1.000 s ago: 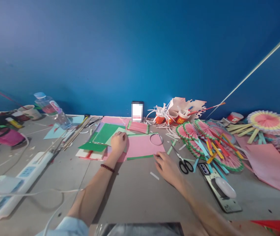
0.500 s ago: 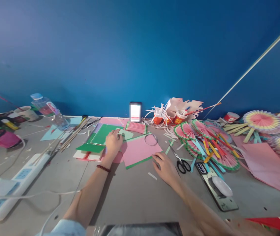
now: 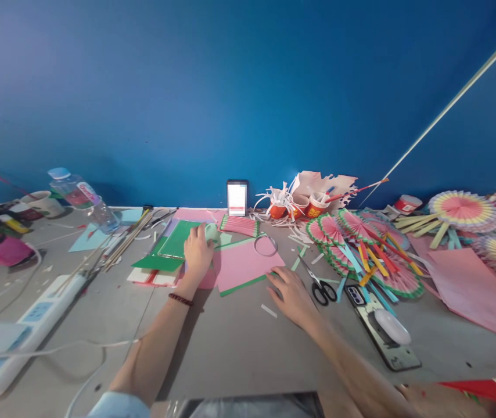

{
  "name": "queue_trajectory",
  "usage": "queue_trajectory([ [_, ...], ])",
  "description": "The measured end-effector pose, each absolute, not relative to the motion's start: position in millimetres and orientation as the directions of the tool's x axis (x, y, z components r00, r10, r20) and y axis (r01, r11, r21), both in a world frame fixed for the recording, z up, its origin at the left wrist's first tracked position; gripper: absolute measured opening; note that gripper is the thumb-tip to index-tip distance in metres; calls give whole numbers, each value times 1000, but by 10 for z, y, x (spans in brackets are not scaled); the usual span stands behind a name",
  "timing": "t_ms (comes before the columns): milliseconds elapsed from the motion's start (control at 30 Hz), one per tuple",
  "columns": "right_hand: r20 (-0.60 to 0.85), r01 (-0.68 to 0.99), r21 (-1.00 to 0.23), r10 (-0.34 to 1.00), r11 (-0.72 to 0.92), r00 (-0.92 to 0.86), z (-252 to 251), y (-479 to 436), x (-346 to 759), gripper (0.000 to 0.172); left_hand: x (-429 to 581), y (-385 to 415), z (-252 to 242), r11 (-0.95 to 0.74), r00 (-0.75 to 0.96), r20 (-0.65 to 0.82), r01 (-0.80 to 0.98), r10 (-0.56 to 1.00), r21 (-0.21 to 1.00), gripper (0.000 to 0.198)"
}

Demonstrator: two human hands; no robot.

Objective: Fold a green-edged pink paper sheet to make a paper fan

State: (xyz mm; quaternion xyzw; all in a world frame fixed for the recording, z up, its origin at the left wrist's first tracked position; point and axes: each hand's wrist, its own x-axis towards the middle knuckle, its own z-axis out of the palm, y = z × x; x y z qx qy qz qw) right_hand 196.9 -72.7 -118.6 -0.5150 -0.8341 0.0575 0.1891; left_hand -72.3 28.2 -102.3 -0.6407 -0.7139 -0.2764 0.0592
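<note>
I'm resting my right hand (image 3: 292,295), fingers loosely spread, at the near right corner of the pink sheet (image 3: 243,264), lying on the bench (image 3: 230,342); scissors (image 3: 323,291) are lying just right. My left hand (image 3: 198,249) is sitting over green sheets (image 3: 173,245), fingers bent; can't tell if gripping. Farther: ring (image 3: 265,255) lying at pink sheet's far right, pleated paper (image 3: 239,225) behind, phone (image 3: 237,198) standing upright.

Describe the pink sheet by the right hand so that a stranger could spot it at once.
Below the blue wall, look to the middle of the grey table. The pink sheet lies there, with the right hand at its near right corner. Unlike the plain pink paper farther right, it has a green strip along its near edge.
</note>
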Motion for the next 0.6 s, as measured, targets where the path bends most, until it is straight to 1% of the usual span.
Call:
queue_trajectory([
  [100, 238, 845, -278, 885, 456, -400, -1162, -739, 1957, 38, -711, 294, -967, -65, -159, 562, 931, 811, 358, 49],
  [167, 216, 845, -283, 888, 454, -405, -1156, -739, 1956, 40, -700, 302, -928, -167, -134, 645, 908, 753, 383, 43],
  [233, 199, 838, -304, 890, 454, -410, -1166, -728, 1966, 41, -673, 291, -878, -295, -93, 702, 862, 706, 412, 35],
  [300, 209, 824, -339, 890, 454, -404, -1194, -707, 1985, 42, -613, 241, -802, -391, -75, 729, 804, 680, 447, 28],
  [400, 284, 790, -415, 889, 452, -360, -1250, -669, 2014, 39, -445, 60, -627, -444, -113, 723, 721, 682, 532, 28],
  [467, 344, 755, -470, 883, 457, -321, -1276, -647, 2025, 35, -308, -108, -495, -495, -122, 700, 623, 703, 606, 32],
  [533, 386, 726, -507, 875, 465, -291, -1283, -630, 2033, 33, -201, -258, -401, -528, -85, 632, 470, 770, 707, 33],
  [567, 400, 719, -518, 874, 463, -275, -1280, -622, 2039, 32, -172, -307, -383, -522, -42, 582, 393, 812, 757, 32],
  [600, 409, 719, -524, 875, 456, -257, -1273, -614, 2050, 31, -164, -334, -388, -495, -38, 535, 326, 844, 805, 30],
])
